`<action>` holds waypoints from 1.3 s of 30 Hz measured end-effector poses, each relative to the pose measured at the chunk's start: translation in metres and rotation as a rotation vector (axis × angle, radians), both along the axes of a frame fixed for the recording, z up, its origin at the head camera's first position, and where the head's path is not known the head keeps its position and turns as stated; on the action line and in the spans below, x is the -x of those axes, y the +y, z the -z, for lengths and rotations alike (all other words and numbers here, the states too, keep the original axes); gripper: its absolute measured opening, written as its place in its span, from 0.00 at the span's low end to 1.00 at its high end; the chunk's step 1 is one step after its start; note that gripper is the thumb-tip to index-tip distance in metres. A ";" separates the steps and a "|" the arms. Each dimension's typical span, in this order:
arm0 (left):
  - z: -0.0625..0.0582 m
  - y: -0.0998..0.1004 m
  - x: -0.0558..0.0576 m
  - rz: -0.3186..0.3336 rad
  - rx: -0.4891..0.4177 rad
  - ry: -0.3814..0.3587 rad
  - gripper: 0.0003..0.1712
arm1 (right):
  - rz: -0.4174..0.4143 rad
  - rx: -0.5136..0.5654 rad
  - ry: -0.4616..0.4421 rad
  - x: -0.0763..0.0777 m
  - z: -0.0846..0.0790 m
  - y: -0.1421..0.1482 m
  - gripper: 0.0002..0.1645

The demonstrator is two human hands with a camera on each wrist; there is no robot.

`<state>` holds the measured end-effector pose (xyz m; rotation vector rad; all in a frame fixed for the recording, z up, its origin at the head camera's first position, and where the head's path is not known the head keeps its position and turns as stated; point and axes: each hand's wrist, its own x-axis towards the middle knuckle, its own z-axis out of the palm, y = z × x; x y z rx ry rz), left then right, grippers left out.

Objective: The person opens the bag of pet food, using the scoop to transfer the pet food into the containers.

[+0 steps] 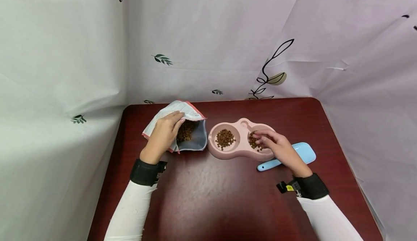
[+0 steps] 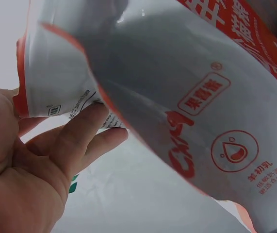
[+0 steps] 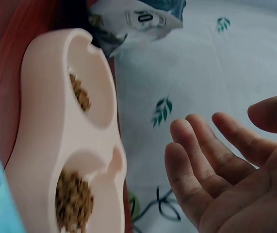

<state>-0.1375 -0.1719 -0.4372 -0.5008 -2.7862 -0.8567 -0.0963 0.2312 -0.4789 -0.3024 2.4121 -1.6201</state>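
Observation:
At the left, my left hand [image 1: 164, 130] holds the upper side of a white and red bag of pet food [image 1: 189, 108], near its open mouth. Brown kibble shows inside. The left wrist view has the left fingers [image 2: 75, 138] curled against the printed bag wall [image 2: 177, 97]; part of the thumb is hidden. To the right of the bag stands a pink double pet bowl [image 1: 241, 145], with kibble [image 1: 224, 139] in both hollows. Over its right hollow hovers my right hand [image 1: 277, 147], the fingers loosely bent and nothing in them, as the right wrist view confirms.
A light blue scoop [image 1: 304, 152] lies right of the bowl, its handle pointing left and passing under the right hand. The dark red table [image 1: 211, 197] ends at a hanging white cloth [image 1: 211, 45] with leaf prints, at the back and sides.

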 end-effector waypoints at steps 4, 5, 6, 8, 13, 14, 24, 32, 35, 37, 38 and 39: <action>-0.005 -0.001 -0.002 0.007 -0.003 0.013 0.19 | -0.063 -0.018 0.116 0.015 0.000 -0.024 0.21; -0.006 -0.002 -0.003 0.008 -0.003 0.019 0.19 | -0.087 -0.023 0.150 0.019 0.000 -0.032 0.23; -0.007 -0.003 -0.003 0.010 -0.003 0.026 0.19 | -0.107 -0.039 0.188 0.023 -0.001 -0.040 0.25; -0.009 -0.004 -0.003 0.010 0.002 0.040 0.18 | -0.147 -0.094 0.271 0.031 -0.002 -0.059 0.31; -0.010 -0.005 -0.003 0.009 0.015 0.051 0.18 | -0.263 -0.219 0.491 0.051 0.001 -0.113 0.43; -0.011 -0.005 -0.004 0.012 0.013 0.047 0.18 | -0.284 -0.235 0.523 0.055 0.002 -0.123 0.44; -0.024 -0.007 -0.001 0.060 -0.037 0.027 0.18 | -0.364 -0.172 0.643 0.068 0.003 -0.162 0.35; -0.030 -0.021 0.002 0.028 -0.114 -0.101 0.20 | -0.345 -0.136 0.707 0.072 0.000 -0.165 0.23; -0.027 -0.030 -0.004 0.000 -0.165 -0.128 0.23 | -0.341 -0.128 0.711 0.072 0.000 -0.165 0.23; -0.022 -0.038 -0.013 0.000 -0.224 -0.134 0.24 | -0.337 -0.113 0.709 0.072 0.001 -0.166 0.23; -0.018 -0.042 -0.018 0.004 -0.255 -0.133 0.25 | -0.335 -0.106 0.707 0.072 0.002 -0.167 0.23; -0.013 -0.047 -0.026 0.016 -0.286 -0.130 0.27 | -0.333 -0.097 0.703 0.073 0.002 -0.167 0.23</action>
